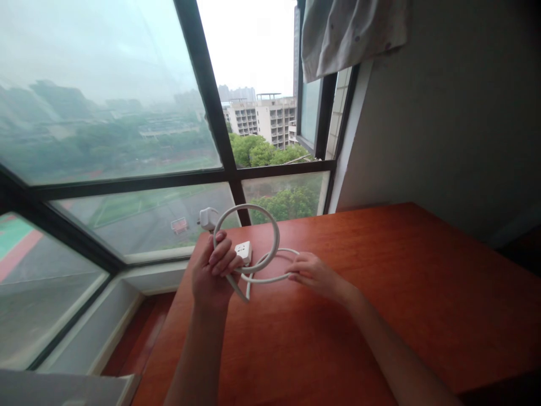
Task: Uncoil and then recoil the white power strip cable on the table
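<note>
Reddish table [380, 270], lower right; window [105, 113], upper left; left hand [214, 270] raised near centre, fingers curled round white cable [276, 232]; right hand [313, 274] angled leftward, pinching it.

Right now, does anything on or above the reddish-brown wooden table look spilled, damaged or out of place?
Nothing stands out: the white flexible cable is held in loops by the left hand and right hand, the white square socket block looks intact, and no spill shows on the table.
</note>
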The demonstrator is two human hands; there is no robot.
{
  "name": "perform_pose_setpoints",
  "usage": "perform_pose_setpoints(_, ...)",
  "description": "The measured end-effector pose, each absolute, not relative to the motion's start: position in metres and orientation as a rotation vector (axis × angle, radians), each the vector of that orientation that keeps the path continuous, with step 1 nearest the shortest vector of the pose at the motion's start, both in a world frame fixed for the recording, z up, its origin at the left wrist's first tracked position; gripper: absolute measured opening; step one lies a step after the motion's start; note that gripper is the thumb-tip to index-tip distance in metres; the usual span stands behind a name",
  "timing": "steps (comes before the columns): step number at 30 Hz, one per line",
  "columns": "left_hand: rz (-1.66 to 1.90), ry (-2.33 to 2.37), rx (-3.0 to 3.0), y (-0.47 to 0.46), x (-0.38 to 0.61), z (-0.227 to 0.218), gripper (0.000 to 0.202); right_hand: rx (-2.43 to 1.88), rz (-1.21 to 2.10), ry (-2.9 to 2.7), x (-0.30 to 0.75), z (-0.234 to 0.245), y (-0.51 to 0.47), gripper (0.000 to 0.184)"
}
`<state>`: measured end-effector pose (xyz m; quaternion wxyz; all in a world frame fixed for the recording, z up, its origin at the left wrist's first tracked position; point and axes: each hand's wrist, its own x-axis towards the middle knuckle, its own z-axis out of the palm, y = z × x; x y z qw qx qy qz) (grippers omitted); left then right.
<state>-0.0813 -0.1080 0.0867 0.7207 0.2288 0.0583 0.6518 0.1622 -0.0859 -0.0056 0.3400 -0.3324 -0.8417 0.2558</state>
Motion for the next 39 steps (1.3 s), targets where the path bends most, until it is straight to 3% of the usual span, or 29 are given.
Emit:
perform_pose_setpoints(6,1.459,0.092,0.530,-0.107,-0.087,0.084,0.014,-1.093,0.731,-1.482,0.198,-0.007,-0.072,0.033)
perform_pose_setpoints(14,1.431,0.097,0.571,-0.103,-0.085,0.080,0.017,-1.002,0.980,-0.839,0.241,-0.025,-0.059,0.034)
perform_pose_setpoints(23,1.393,0.107,0.592,-0.103,-0.084,0.077,0.018,-1.680,0.642,-1.136,0.302,-0.063,-0.049,0.050)
perform_pose_setpoints(29,1.381,0.132,0.606,-0.101,-0.081,0.075,0.020,-2.129,0.355,-1.290,0.325,-0.072,-0.048,0.037)
perform_pose_setpoints(39,1.354,0.168,0.608,-0.103,-0.076,0.076,0.021,-2.001,0.377,-1.200,0.327,-0.075,-0.047,0.033)
